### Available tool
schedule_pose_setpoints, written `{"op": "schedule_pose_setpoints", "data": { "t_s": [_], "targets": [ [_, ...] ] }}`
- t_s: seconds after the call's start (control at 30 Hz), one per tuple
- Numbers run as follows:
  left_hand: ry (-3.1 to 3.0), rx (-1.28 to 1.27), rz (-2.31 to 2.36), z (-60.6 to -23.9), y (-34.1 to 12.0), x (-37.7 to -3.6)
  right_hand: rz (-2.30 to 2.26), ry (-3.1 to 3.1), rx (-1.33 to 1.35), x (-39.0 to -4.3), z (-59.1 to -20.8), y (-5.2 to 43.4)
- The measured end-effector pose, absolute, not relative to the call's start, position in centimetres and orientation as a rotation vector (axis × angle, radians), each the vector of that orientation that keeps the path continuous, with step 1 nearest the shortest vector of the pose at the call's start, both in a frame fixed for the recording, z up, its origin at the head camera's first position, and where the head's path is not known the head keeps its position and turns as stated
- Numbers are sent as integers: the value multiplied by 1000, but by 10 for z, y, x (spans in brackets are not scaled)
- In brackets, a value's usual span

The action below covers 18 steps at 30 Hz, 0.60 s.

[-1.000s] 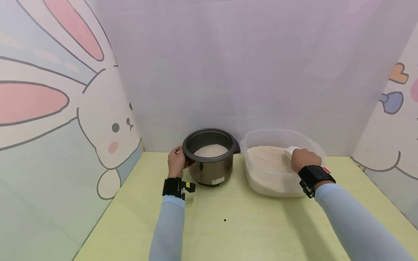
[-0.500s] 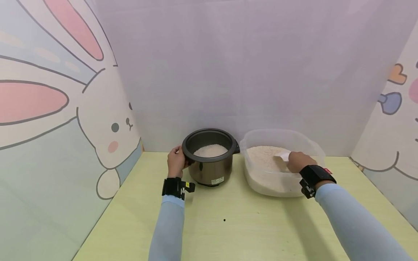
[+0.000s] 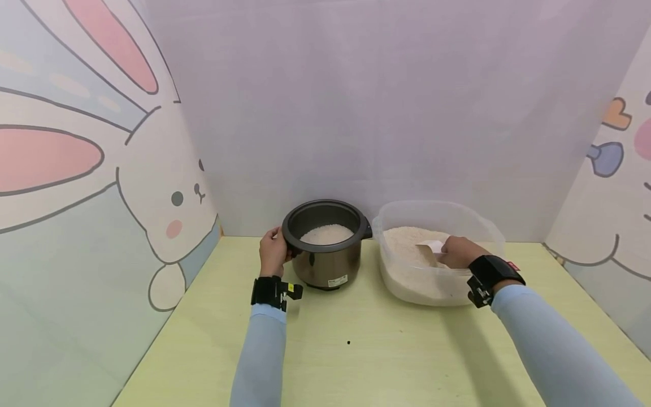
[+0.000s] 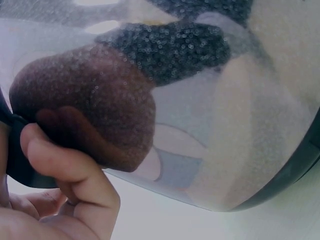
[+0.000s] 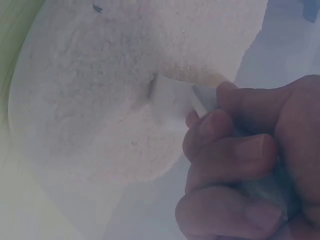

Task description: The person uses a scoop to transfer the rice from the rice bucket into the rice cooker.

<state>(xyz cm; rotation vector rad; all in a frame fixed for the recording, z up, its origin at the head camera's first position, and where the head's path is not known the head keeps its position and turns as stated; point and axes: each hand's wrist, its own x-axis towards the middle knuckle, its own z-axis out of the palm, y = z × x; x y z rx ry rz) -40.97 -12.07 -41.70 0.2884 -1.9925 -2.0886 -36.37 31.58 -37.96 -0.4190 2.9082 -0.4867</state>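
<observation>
Right hand (image 3: pixel 458 252) grips a white scoop (image 3: pixel 431 249) dug into the rice tub (image 3: pixel 488 226); left hand (image 3: pixel 273 255) clasps the cooker pot (image 3: pixel 325 263). Best lifted level and slowly.

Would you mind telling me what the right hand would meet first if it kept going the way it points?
Most likely the rice in the clear tub: the right hand aims its white scoop leftward into it.

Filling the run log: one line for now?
left hand: holds pot handle | right hand: scoop in rice tub
</observation>
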Motion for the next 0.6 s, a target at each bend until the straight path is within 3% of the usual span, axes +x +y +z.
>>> {"op": "schedule_pose_setpoints", "data": {
  "t_s": [0.6],
  "targets": [
    [-1982, 282, -2080, -417, -120, -409, -629, 2773, -565, -363, -374, 316]
  ]
}}
